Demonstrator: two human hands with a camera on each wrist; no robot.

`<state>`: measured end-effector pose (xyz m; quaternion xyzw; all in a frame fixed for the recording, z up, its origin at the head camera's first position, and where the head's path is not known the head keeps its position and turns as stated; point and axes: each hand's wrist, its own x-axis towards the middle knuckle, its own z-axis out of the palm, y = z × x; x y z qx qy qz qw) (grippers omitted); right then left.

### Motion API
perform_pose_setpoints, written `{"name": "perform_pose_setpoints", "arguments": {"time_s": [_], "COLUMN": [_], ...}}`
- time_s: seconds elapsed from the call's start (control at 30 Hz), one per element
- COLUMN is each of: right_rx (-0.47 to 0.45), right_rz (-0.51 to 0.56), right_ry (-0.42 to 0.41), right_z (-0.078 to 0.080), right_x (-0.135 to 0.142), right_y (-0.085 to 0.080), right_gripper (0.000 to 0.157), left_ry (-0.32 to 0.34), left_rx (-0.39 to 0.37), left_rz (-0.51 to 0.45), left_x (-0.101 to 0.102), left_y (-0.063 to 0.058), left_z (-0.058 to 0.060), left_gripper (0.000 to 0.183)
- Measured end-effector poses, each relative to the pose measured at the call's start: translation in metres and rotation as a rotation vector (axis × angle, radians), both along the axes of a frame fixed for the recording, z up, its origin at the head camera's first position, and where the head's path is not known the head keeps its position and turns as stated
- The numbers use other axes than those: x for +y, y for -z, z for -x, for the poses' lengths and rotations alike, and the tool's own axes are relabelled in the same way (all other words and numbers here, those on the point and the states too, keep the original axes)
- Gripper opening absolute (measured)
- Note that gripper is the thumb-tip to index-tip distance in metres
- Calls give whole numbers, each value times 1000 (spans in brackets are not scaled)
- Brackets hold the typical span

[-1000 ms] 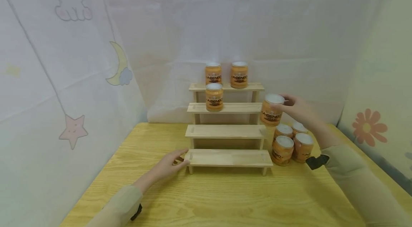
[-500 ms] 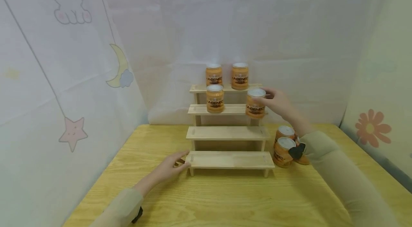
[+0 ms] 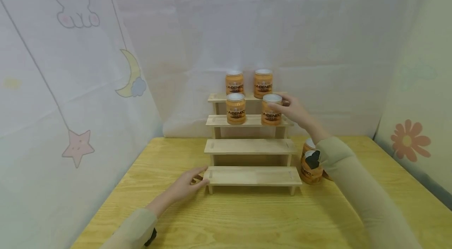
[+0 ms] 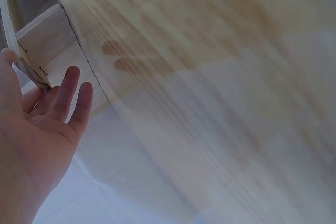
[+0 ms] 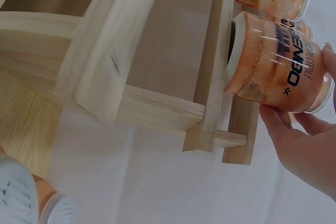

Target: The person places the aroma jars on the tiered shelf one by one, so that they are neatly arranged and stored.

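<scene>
A stepped wooden display shelf (image 3: pixel 250 146) stands on the table. My right hand (image 3: pixel 296 112) grips an orange can (image 3: pixel 271 114) with a pale lid, upright at the right part of the second step from the top. In the right wrist view, thumb and fingers lie around this can (image 5: pixel 278 61), its base at the step board. To its left on the same step is another can (image 3: pixel 236 110). Two more cans, left (image 3: pixel 234 83) and right (image 3: pixel 263 83), stand on the top step. My left hand (image 3: pixel 183 184) holds the left end of the lowest step between thumb and fingers (image 4: pixel 65 90).
Several more orange cans (image 3: pixel 311 172) stand on the wooden table (image 3: pixel 226 217) right of the shelf, partly hidden by my right sleeve. A pale cloth wall (image 3: pixel 300 25) rises behind, with printed cloth at both sides.
My right hand has carried the can leftward from beside the shelf to the second step from the top. The left hand has stayed at the lowest step.
</scene>
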<state>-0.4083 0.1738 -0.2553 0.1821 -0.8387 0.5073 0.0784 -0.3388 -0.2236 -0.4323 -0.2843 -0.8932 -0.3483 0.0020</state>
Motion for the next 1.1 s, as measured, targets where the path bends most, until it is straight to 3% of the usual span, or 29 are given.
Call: {"name": "perform_pose_setpoints", "arguments": {"time_s": [0.33, 0.73, 1.1], "right_rx": [-36, -6, 51], "right_rz": [27, 14, 62], "right_ry": [6, 43, 21], "right_z": [-15, 17, 20], "right_x": [-12, -6, -14], "right_y": [-10, 8, 12], "right_gripper": [61, 72, 60], "left_ry": [-1, -8, -18], "left_rx": [6, 4, -23], "left_rz": [8, 9, 6], "left_x": [-1, 1, -1], "left_y": [-1, 1, -2], "left_z": [3, 4, 4], "left_gripper": [62, 62, 63]}}
